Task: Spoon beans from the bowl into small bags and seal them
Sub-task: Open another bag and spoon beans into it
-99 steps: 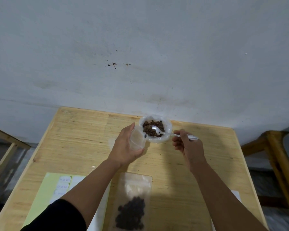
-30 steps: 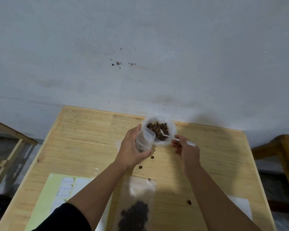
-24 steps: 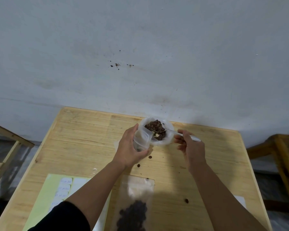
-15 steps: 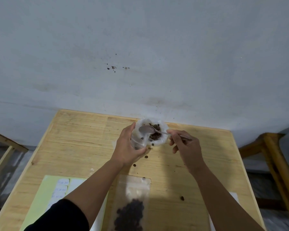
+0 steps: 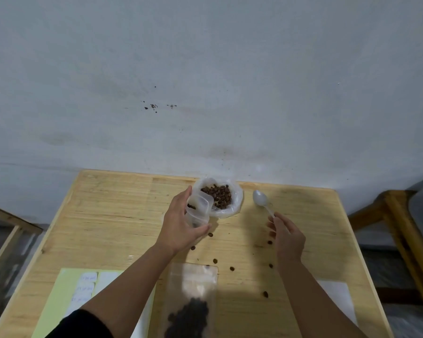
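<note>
Beans [image 5: 218, 195] sit in the bowl [image 5: 237, 203] at the table's far edge, the left hand [image 5: 181, 228] gripping a small bag [image 5: 197, 212] propped open beside it, presumably for filling, while the right hand [image 5: 286, 236] pinches the empty spoon [image 5: 261, 200].

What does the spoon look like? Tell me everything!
The spoon is small and pale, maybe clear plastic, with a rounded bowl and a thin straight handle. Its bowl looks empty and points toward the wall, to the right of the bowl of beans. The right hand pinches the handle's near end. Whether its bowl touches the table is unclear.
</note>
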Tool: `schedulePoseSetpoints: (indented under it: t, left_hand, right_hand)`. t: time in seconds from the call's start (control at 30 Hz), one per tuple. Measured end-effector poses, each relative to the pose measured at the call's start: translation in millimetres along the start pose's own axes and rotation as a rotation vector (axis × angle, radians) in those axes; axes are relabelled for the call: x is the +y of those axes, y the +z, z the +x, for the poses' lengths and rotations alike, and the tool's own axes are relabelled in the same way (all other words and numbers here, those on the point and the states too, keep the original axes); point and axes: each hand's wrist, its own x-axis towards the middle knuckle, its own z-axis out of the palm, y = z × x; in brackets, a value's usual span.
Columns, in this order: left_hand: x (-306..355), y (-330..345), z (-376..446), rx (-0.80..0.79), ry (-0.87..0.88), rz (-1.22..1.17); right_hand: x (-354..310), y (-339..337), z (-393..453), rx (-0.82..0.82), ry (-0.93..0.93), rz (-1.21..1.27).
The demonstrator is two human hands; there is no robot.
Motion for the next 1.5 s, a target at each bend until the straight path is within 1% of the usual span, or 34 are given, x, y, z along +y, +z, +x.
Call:
schedulePoseSetpoints:
  t: [0.1,0.2,0.33,0.4,0.53,0.6,0.67,0.73,0.83,0.93,1.0,1.1,1.23,1.37,1.43,1.5]
  left_hand:
    - [0,1,1,-0.001,-0.008,-0.008]
    - [1,2,1,0.003,-0.003,-0.007]
    - [5,1,-1,0.006,0.011,-0.005]
    - [7,0,-2,0.013,0.02,-0.012]
    - [16,2,-5,0.025,0.059,-0.018]
    - [22,3,-7,0.027,0.079,-0.019]
    - [26,3,-9,0.026,0.093,-0.028]
    - [29,3,-12,0.027,0.108,-0.026]
    - [35,2,-15,0.036,0.138,-0.005]
    - [44,3,-20,0.036,0.169,0.002]
    - [49,3,-22,0.039,0.201,0.003]
    - [58,3,-25,0.045,0.218,-0.008]
    - [66,-7,-27,0.055,0.198,-0.007]
    - [74,-18,-28,0.174,0.205,-0.08]
    - [79,-22,-30,0.225,0.187,-0.142]
    - [83,-25,-31,0.251,0.144,-0.217]
  right_hand:
    - [8,3,0,-0.044,-0.013,-0.115]
    - [9,5,-4,-0.103,-0.093,-0.26]
    - [9,1,-9,-0.153,-0.184,-0.381]
    - [7,0,-12,-0.158,-0.255,-0.448]
    - [-10,14,-20,-0.184,-0.477,-0.533]
    - [-20,22,-25,-0.163,-0.517,-0.541]
    - [-30,25,-30,-0.154,-0.515,-0.538]
    - [-38,25,-36,-0.188,-0.49,-0.514]
    - [-51,24,-49,-0.308,-0.437,-0.413]
    - [-64,26,-65,-0.465,-0.344,-0.219]
    - [-69,29,-73,-0.52,-0.309,-0.146]
    - [-78,34,-78,-0.518,-0.325,-0.134]
    - [-94,34,-77,-0.524,-0.398,-0.265]
    - [-110,30,-76,-0.607,-0.438,-0.334]
    - [-115,27,-79,-0.625,-0.409,-0.266]
    - [-115,22,-84,-0.634,-0.357,-0.147]
